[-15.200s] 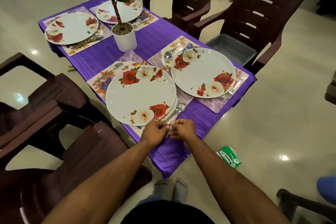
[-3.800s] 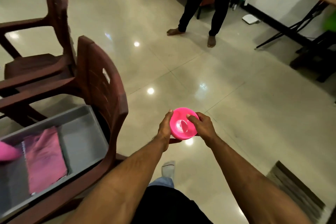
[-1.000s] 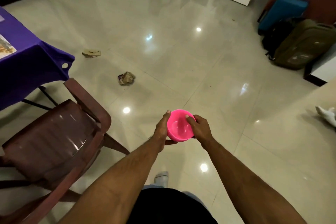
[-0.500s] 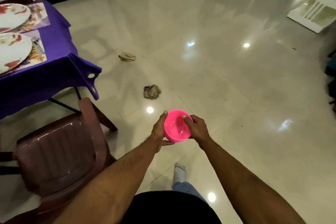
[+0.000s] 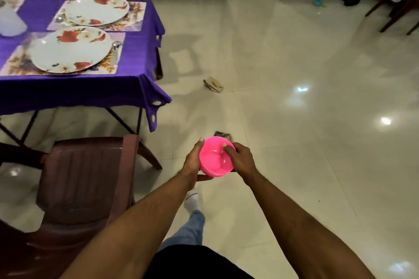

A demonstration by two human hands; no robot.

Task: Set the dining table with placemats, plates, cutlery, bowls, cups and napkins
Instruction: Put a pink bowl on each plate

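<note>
A pink bowl (image 5: 215,158) is being carried in both hands' grip (image 5: 192,162) (image 5: 240,158), needing placing beside the nearer plate (image 5: 70,48) on the table (image 5: 133,52).

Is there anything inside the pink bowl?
Empty. The pink bowl sits open side up between the left hand and right hand, and only its bare, shiny pink inside shows.

Pink bowl (image 5: 215,158): round, glossy, opening upward, held above the floor right of the table. Two white floral plates (image 5: 70,48) (image 5: 96,9) lie on placemats (image 5: 106,64); apparently cutlery (image 5: 116,46) beside the nearer plate.
</note>
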